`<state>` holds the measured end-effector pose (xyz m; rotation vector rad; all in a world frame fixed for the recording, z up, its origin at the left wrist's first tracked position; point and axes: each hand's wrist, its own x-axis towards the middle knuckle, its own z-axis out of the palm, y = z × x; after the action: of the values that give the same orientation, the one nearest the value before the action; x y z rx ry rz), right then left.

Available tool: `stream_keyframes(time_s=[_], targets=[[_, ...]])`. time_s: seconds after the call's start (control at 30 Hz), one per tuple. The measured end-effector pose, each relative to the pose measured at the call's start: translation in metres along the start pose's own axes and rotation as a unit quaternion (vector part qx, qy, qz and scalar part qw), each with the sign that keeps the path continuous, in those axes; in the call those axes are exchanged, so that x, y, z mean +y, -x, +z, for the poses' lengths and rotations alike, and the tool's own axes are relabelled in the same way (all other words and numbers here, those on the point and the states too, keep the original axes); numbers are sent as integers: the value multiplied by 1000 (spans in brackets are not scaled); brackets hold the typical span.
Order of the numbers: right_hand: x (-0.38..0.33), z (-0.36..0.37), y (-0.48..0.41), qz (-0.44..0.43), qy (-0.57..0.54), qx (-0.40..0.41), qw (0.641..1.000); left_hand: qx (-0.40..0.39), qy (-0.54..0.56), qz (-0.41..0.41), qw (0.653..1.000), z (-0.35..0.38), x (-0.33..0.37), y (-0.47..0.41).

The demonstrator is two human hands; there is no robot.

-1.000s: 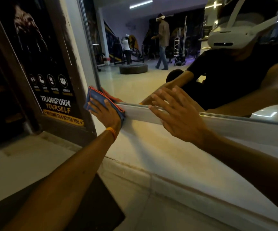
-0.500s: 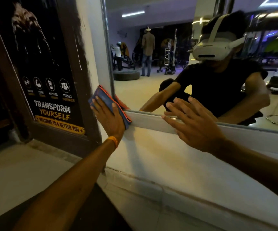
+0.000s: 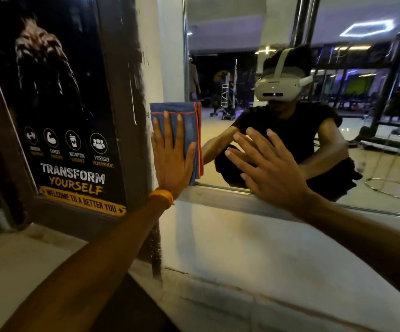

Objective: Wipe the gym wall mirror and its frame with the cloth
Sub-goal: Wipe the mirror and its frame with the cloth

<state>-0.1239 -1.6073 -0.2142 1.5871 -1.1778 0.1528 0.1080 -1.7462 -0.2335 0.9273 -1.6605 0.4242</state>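
A folded blue cloth point(image 3: 190, 130) with orange stitching lies flat against the left upright of the mirror frame point(image 3: 185, 68), at the mirror's lower left corner. My left hand point(image 3: 171, 154) presses it there with straight, spread fingers; an orange band is on that wrist. My right hand point(image 3: 269, 167) rests flat with fingers spread on the mirror glass point(image 3: 373, 144), just above the bottom frame rail point(image 3: 218, 195). The mirror reflects a crouching person with a headset.
A dark framed poster point(image 3: 72, 140) reading "TRANSFORM YOURSELF" hangs left of the mirror, with a white wall strip point(image 3: 168, 56) between. Below the mirror runs a pale wall and ledge point(image 3: 242, 255). A dark floor mat point(image 3: 132, 307) lies under my left arm.
My left hand has slid the cloth from the bottom rail's left end up onto the left upright, turning it vertical. My right hand has moved up from the rail onto the glass.
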Motion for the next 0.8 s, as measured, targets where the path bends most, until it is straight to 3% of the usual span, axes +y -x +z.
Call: stream_keyframes(time_s=[0.17,0.4,0.47,0.63,0.8], targets=[[-8,3,2,2,5,-14,1000,-61,9,53,997,2,-21,76],[8,-3,-5,-38,13,8,999,24,7,47,999,-23,9,-81],[13,-6,-6,-33,11,17,999,25,2,57,998,-24,7,-82],[25,-14,-13,-16,18,17,1000,-77,21,91,993,-17,-12,8],[48,-29,-47,4,19,19,1000,-32,37,80,996,-32,4,-71]])
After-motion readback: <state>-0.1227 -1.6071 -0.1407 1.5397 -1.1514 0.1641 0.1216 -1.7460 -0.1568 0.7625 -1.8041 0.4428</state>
